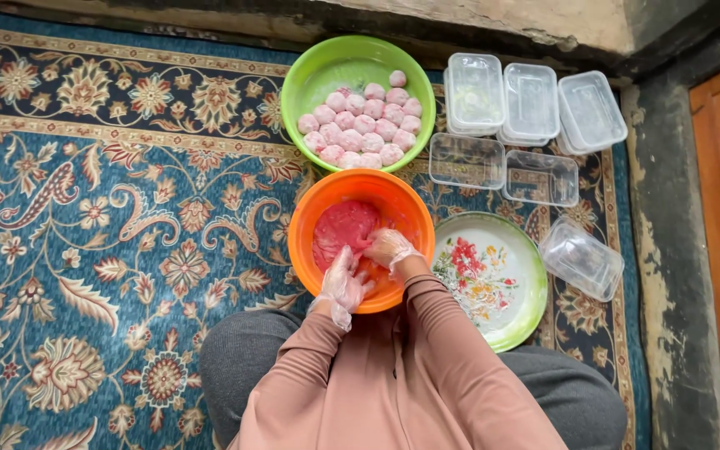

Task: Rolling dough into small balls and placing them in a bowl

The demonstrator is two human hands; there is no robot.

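**Gloved hands at the pink dough in the orange bowl**

Both hands wear thin clear gloves and work inside the orange bowl (361,193). The right hand (390,247) curls its fingers over the lower right edge of the pink dough (343,231), pinching at it. The left hand (344,282) lies just below the dough at the near rim, fingers loosely bent; whether it holds a piece I cannot tell. The dough is a flat mass lying against the left side of the bowl.

Just beyond, touching the orange rim, a green bowl (327,71) holds a heap of pink balls (362,125). To the right of the orange bowl rests a flowered plate with a green rim (493,275). Clear plastic containers (535,125) stand in rows past the plate, one lying tilted beside it. Everything sits on a patterned blue carpet (110,225).
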